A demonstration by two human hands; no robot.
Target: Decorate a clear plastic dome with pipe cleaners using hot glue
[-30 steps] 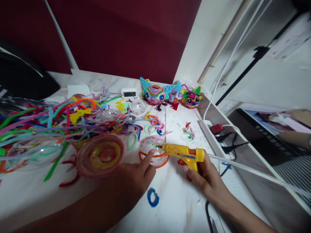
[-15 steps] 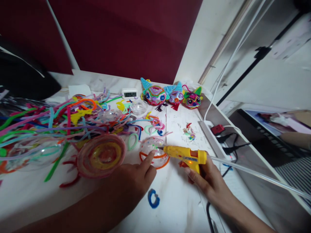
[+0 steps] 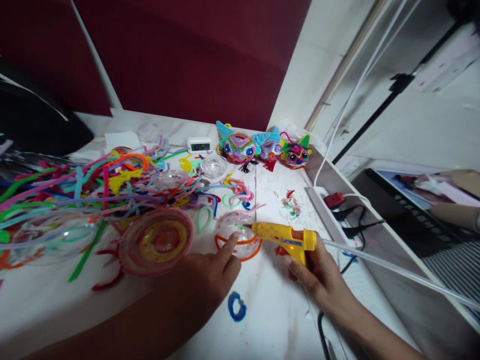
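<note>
The right hand [image 3: 318, 275] gripped a glue gun [image 3: 283, 238], its nozzle touching a clear dome [image 3: 238, 235] on the surface [image 3: 270, 310]. The left hand [image 3: 204, 275], fingers curled and holding nothing, pressed its forefinger on the dome's edge. Pipe cleaners [image 3: 93, 185] lay piled to the left.

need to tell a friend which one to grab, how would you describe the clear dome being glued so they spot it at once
Start at the white table and find the yellow glue gun in the right hand. Its nozzle touches a clear plastic dome, with the left hand pointing a finger at its near edge. Unlike the other clear domes, it has an orange pipe cleaner ring around its base.
</note>
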